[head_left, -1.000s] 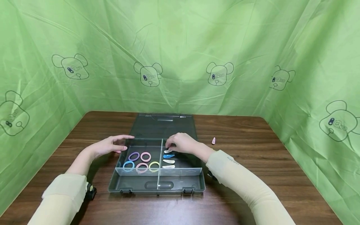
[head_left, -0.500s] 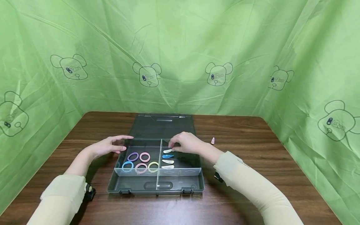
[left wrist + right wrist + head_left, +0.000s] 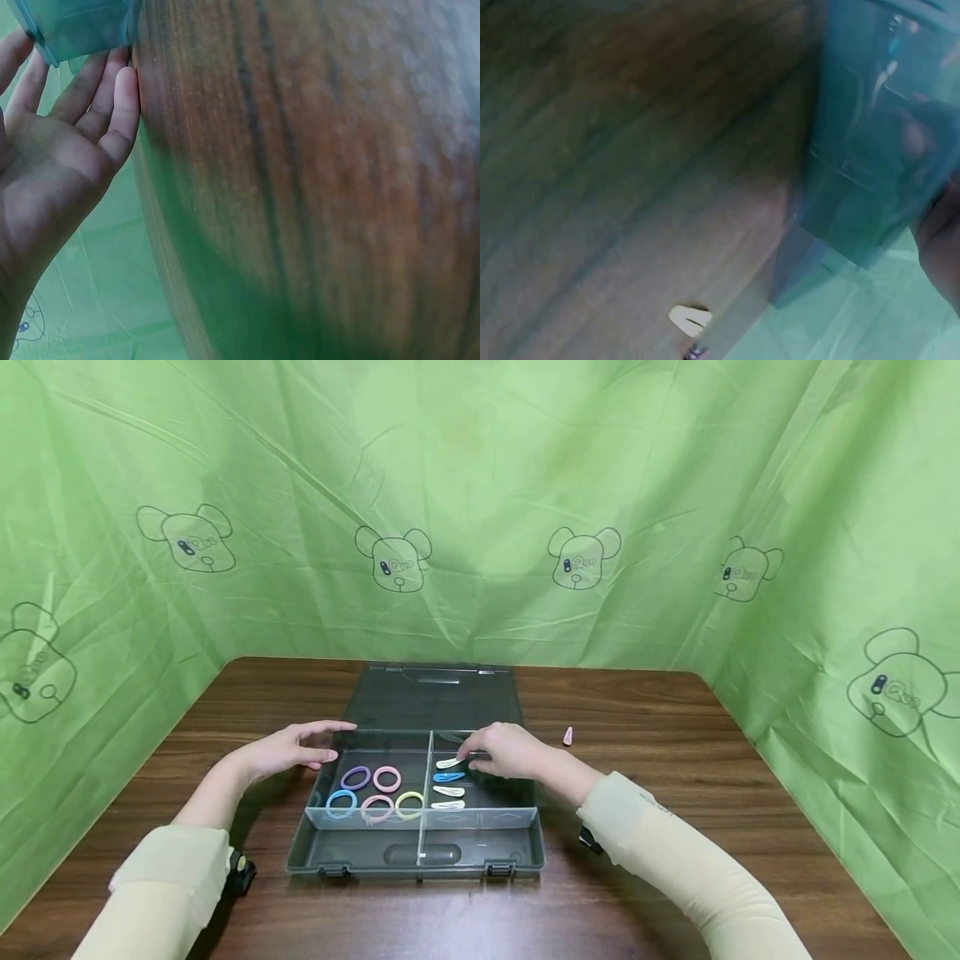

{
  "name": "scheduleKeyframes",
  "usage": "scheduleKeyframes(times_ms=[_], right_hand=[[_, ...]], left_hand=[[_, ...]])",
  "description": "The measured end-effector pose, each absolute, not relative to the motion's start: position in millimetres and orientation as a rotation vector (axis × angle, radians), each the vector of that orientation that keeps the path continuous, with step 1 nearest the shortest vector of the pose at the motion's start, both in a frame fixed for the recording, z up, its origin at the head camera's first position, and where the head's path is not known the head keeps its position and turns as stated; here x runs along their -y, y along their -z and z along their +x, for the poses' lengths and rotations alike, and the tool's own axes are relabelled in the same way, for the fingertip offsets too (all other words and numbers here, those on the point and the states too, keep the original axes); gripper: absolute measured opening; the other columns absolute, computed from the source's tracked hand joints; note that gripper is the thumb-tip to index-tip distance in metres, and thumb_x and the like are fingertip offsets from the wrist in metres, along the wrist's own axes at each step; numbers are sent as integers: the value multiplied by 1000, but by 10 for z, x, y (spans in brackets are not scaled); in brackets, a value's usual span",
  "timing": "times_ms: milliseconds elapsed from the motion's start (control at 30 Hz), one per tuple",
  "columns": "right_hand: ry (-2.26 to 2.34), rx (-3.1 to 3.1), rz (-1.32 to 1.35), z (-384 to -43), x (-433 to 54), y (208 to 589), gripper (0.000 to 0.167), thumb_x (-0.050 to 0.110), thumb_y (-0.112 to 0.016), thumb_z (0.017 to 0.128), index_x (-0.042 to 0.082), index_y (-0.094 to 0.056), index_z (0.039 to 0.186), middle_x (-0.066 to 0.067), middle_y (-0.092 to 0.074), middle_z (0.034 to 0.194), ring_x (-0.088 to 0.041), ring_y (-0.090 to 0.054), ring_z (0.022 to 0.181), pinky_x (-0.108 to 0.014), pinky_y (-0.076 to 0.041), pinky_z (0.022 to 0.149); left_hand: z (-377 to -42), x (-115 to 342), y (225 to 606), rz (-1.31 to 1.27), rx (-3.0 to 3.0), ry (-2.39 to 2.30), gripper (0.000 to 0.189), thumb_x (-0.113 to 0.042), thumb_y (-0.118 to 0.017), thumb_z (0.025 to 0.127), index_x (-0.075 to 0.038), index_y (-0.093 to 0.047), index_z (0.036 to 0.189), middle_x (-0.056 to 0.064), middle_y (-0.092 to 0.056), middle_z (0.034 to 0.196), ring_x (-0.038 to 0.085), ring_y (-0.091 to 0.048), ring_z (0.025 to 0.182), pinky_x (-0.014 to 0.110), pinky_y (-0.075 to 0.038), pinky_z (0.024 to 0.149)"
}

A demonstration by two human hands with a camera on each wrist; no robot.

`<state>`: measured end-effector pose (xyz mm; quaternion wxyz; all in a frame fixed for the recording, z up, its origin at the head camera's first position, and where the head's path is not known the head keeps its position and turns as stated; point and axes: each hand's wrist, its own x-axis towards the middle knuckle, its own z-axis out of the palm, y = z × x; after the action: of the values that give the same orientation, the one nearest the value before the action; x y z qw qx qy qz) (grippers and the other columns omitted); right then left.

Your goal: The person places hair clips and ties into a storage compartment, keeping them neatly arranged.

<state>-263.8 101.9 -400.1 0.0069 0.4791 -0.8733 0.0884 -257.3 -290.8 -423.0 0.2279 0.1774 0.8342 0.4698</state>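
Note:
A dark see-through divided box [image 3: 352, 852] lies with its lid laid back on the table. Its right rear compartment has a column of snap hair clips: a white clip [image 3: 447, 764] at the back, a blue clip [image 3: 448, 777], then two white clips [image 3: 448, 792]. My right hand [image 3: 508, 752] is over this compartment, a fingertip at the right end of the rear white clip; the walls partly veil it in the right wrist view. My left hand [image 3: 281, 753] rests at the box's left wall, fingers loosely extended, also beside the box [image 3: 82, 34] in the left wrist view.
Several coloured hair ties, among them a purple one [image 3: 356, 777] and a yellow one [image 3: 409, 805], lie in the left compartment. A pink hair clip [image 3: 567, 737] lies on the wooden table [image 3: 645, 718], right of the lid [image 3: 435, 697]. Green cloth [image 3: 480, 485] surrounds the table.
My right hand has shifted slightly right and lowered, its fingers moving from above the rear white clip to that clip's right end. The left hand stays at the box wall.

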Motion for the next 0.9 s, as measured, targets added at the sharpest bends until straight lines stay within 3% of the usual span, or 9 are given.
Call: scheduleKeyframes(times_ms=[267, 500, 900], right_hand=[[-206, 2803, 1463, -2661, -986, 4118, 24, 21, -66, 88, 23, -70, 112, 9, -67, 114, -11, -62, 106, -34, -51, 86], [-216, 2779, 1481, -2673, -1004, 4118, 23, 20, -67, 88, 22, -70, 111, 7, -68, 113, -12, -63, 105, -34, -51, 85], [-327, 2733, 1496, -2630, -1118, 3943, 23, 17, -66, 88, 19, -70, 111, 8, -69, 111, -11, -64, 103, -33, -50, 85]], left_hand=[[-2590, 2906, 4248, 481, -2304, -1280, 53, -22, -62, 92, -22, -43, 142, 20, -41, 140, 25, -51, 110, 35, -49, 83], [-2596, 2926, 4232, 514, -2279, -1309, 54, -18, -61, 92, -18, -41, 142, 22, -44, 131, 17, -57, 87, 35, -50, 77], [-2590, 2929, 4247, 513, -2263, -1319, 55, -18, -61, 92, -16, -40, 143, 22, -48, 129, 18, -57, 92, 35, -50, 78]])
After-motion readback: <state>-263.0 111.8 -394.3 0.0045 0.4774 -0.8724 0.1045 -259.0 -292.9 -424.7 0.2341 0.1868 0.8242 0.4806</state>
